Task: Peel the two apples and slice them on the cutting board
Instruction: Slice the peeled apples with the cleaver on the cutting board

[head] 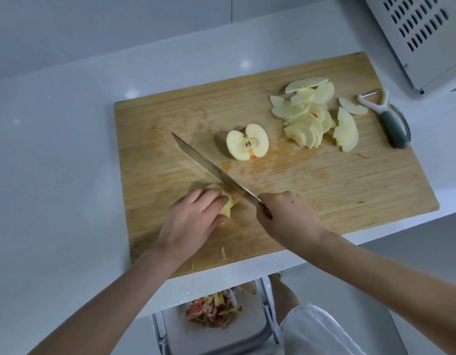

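Note:
A wooden cutting board (pixel 311 190) lies on the white counter. My left hand (pixel 193 219) grips a peeled apple half (pixel 228 204) at the board's near left, fingers curled over it. My right hand (pixel 285 216) holds the handle of a long knife (pixel 209 167), whose blade angles up and left, resting against the held apple piece. Another peeled apple half (pixel 247 142) lies cut side up in the board's middle, core and seeds showing. A heap of thin apple slices (pixel 314 116) sits at the board's far right.
A peeler (pixel 385 116) with a grey-green handle lies at the board's right end. A vented white appliance (pixel 421 37) stands at the far right. Below the counter edge, a tray (pixel 247 329) holds red apple peelings (pixel 214 311). Small peel scraps (pixel 223 253) lie near the board's front edge.

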